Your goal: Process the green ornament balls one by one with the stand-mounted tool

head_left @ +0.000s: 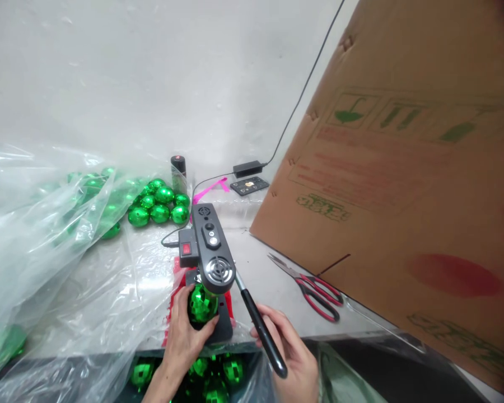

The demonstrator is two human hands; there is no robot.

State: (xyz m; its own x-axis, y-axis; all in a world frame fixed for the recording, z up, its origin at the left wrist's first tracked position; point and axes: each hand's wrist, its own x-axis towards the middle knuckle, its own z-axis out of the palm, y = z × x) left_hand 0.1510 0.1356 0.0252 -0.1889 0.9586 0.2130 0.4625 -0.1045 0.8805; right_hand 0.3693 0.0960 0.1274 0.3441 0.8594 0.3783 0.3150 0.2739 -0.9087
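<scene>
My left hand point(183, 330) is closed around a shiny green faceted ball point(202, 305), thumb at its lower right and fingers along its left. The ball sits under the round head of a small black press machine point(212, 246), above its dark base plate point(222, 331). From the machine's right side a lever with a black handle point(264, 333) slants down toward me. My right hand point(288, 350) is curled loosely at this handle, with fingertips showing on its left side. Part of the grip is hidden behind the handle.
Smooth green balls point(159, 212) lie at the left, some under clear plastic sheeting point(88, 291). More faceted balls point(233, 370) sit below the table edge. Red-handled scissors point(313, 288), a cardboard box point(403, 168), a black cylinder point(178, 174) and a power adapter point(248, 168) stand around.
</scene>
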